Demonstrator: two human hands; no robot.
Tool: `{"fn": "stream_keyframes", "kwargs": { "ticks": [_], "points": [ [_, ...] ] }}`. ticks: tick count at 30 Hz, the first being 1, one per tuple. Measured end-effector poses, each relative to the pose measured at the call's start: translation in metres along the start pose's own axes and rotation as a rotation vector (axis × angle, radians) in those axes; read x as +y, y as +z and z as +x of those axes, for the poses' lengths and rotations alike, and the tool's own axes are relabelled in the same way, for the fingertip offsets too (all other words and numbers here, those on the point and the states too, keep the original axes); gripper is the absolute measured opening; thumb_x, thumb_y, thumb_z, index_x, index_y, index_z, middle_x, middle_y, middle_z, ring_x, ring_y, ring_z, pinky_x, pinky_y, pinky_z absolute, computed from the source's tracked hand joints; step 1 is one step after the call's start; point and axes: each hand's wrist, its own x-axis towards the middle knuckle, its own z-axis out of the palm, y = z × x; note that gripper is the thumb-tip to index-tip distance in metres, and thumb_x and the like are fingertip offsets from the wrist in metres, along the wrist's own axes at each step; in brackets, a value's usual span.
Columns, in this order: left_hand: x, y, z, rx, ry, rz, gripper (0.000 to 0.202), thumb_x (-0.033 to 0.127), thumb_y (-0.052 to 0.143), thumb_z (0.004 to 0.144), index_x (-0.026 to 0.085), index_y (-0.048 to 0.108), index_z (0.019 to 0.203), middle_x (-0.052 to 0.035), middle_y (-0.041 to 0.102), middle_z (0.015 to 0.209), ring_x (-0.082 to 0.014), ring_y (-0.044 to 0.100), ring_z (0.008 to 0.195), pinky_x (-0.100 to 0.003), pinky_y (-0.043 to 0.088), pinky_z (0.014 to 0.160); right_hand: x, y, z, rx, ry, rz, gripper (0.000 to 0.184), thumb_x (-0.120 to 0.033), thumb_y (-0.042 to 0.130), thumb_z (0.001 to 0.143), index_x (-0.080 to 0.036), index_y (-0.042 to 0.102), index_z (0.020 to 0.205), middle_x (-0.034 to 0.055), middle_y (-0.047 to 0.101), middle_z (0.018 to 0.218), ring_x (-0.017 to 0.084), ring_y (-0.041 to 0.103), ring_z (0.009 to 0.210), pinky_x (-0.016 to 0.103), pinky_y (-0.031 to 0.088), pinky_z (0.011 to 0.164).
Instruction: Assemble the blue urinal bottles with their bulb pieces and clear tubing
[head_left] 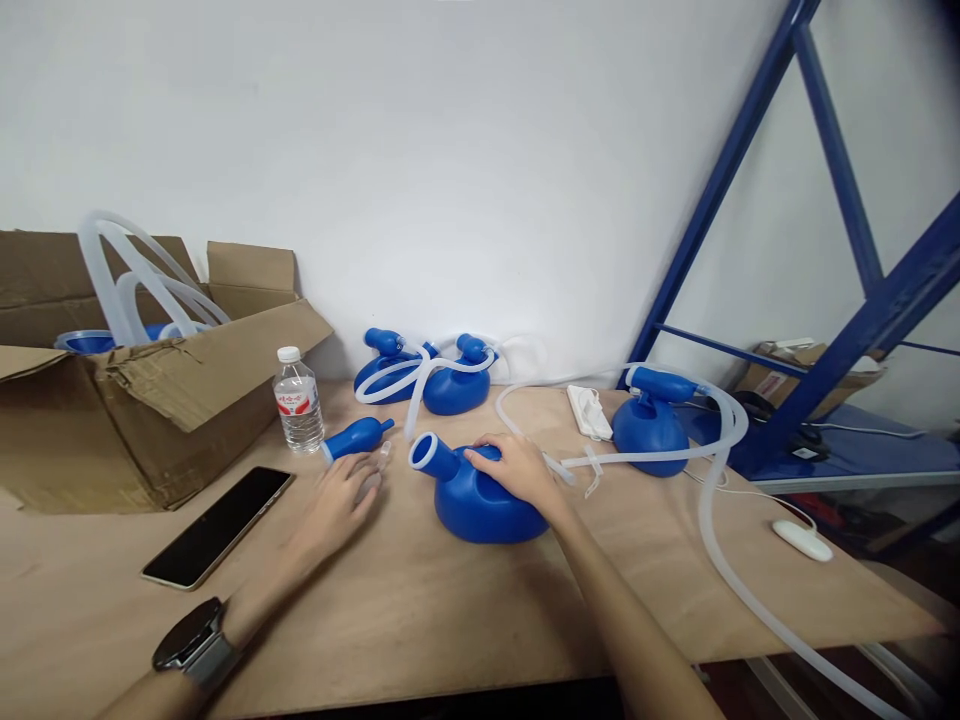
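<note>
A blue plastic urinal bottle (pixel 480 510) sits on the table before me, its wide open neck (pixel 435 455) tilted up to the left. My right hand (pixel 517 468) grips it from above, around the handle. To the left lies a loose blue funnel-shaped mouthpiece (pixel 357 437), narrow tip pointing right. My left hand (pixel 341 505) is just on the near side of it, fingers stretched forward and apart; whether the fingertips touch it I cannot tell. Beside these fingers is a small clear plastic piece (pixel 385 452). The end of a clear tube (pixel 559 468) lies behind the bottle.
Similar bottles with tubes stand by the wall (pixel 456 388) and at the right (pixel 649 435). On the left are an open cardboard box (pixel 135 440), a water bottle (pixel 298 405) and a phone (pixel 219 527). A white power strip (pixel 589 412) lies behind; a blue metal rack (pixel 720 190) rises right.
</note>
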Motion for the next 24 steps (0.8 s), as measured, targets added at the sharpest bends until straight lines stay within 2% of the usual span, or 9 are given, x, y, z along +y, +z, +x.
{"fn": "stream_keyframes", "kwargs": {
  "ticks": [5, 7, 8, 10, 12, 16, 20, 22, 24],
  "points": [
    [-0.014, -0.005, -0.004, -0.22, -0.044, 0.089, 0.034, 0.046, 0.05, 0.097, 0.02, 0.07, 0.108, -0.0151, 0.07, 0.121, -0.0347, 0.067, 0.109, -0.05, 0.054, 0.094, 0.002, 0.003, -0.001, 0.026, -0.035, -0.018, 0.042, -0.059, 0.055, 0.098, -0.026, 0.08, 0.106, 0.0065, 0.08, 0.11, 0.028, 0.073, 0.105, 0.036, 0.052, 0.09],
    [-0.012, -0.007, 0.0, -0.243, -0.055, 0.035, 0.034, 0.042, 0.055, 0.093, 0.021, 0.067, 0.116, -0.0146, 0.069, 0.123, -0.0339, 0.067, 0.109, -0.047, 0.055, 0.092, 0.002, 0.005, -0.001, 0.035, -0.035, -0.019, 0.046, -0.062, 0.053, 0.098, -0.026, 0.08, 0.106, 0.0067, 0.08, 0.11, 0.028, 0.073, 0.105, 0.037, 0.052, 0.091],
    [-0.009, -0.009, 0.004, -0.241, -0.058, -0.007, 0.04, 0.039, 0.059, 0.088, 0.021, 0.064, 0.124, -0.0143, 0.067, 0.127, -0.0336, 0.067, 0.111, -0.045, 0.055, 0.092, 0.002, 0.005, -0.001, 0.038, -0.034, -0.021, 0.047, -0.063, 0.052, 0.099, -0.026, 0.08, 0.105, 0.007, 0.08, 0.11, 0.029, 0.073, 0.105, 0.037, 0.052, 0.091],
    [-0.002, -0.014, 0.012, -0.205, -0.055, -0.088, 0.062, 0.031, 0.066, 0.078, 0.021, 0.055, 0.138, -0.0138, 0.061, 0.136, -0.0341, 0.065, 0.119, -0.044, 0.055, 0.094, 0.002, 0.006, -0.001, 0.043, -0.032, -0.026, 0.048, -0.063, 0.051, 0.099, -0.026, 0.081, 0.105, 0.0073, 0.08, 0.111, 0.028, 0.073, 0.106, 0.037, 0.052, 0.092],
    [0.009, -0.022, 0.021, -0.143, -0.039, -0.153, 0.07, 0.024, 0.065, 0.072, 0.022, 0.052, 0.141, -0.0132, 0.059, 0.138, -0.034, 0.064, 0.12, -0.043, 0.057, 0.092, 0.002, 0.006, -0.001, 0.051, -0.031, -0.027, 0.046, -0.061, 0.052, 0.1, -0.026, 0.081, 0.104, 0.0072, 0.08, 0.112, 0.028, 0.073, 0.107, 0.036, 0.052, 0.093],
    [0.04, -0.036, 0.033, -0.016, 0.005, -0.235, 0.061, 0.019, 0.058, 0.079, 0.024, 0.053, 0.14, -0.0104, 0.063, 0.132, -0.0292, 0.066, 0.112, -0.037, 0.059, 0.081, 0.001, 0.007, -0.002, 0.064, -0.033, -0.025, 0.043, -0.058, 0.052, 0.101, -0.026, 0.08, 0.104, 0.0067, 0.08, 0.112, 0.028, 0.073, 0.107, 0.036, 0.051, 0.093],
    [0.064, -0.033, 0.039, 0.112, 0.068, -0.207, 0.051, 0.015, 0.052, 0.084, 0.025, 0.053, 0.134, -0.01, 0.062, 0.132, -0.0288, 0.063, 0.122, -0.042, 0.055, 0.097, 0.0, 0.006, -0.002, 0.056, -0.02, -0.037, 0.042, -0.057, 0.052, 0.1, -0.026, 0.08, 0.104, 0.007, 0.08, 0.111, 0.029, 0.073, 0.106, 0.036, 0.051, 0.09],
    [0.067, -0.025, 0.04, 0.144, 0.088, -0.218, 0.045, 0.015, 0.05, 0.085, 0.024, 0.053, 0.129, -0.0114, 0.061, 0.136, -0.0299, 0.06, 0.129, -0.046, 0.051, 0.105, -0.001, 0.005, -0.002, 0.054, -0.017, -0.038, 0.043, -0.058, 0.051, 0.101, -0.026, 0.08, 0.105, 0.007, 0.08, 0.111, 0.029, 0.073, 0.106, 0.036, 0.051, 0.091],
    [0.064, -0.018, 0.04, 0.128, 0.064, -0.256, 0.041, 0.016, 0.049, 0.085, 0.023, 0.05, 0.126, -0.0121, 0.062, 0.136, -0.0302, 0.06, 0.13, -0.047, 0.051, 0.105, -0.002, 0.004, -0.003, 0.047, -0.012, -0.038, 0.044, -0.058, 0.051, 0.101, -0.026, 0.08, 0.105, 0.0069, 0.08, 0.113, 0.029, 0.073, 0.106, 0.037, 0.05, 0.091]
  ]
}}
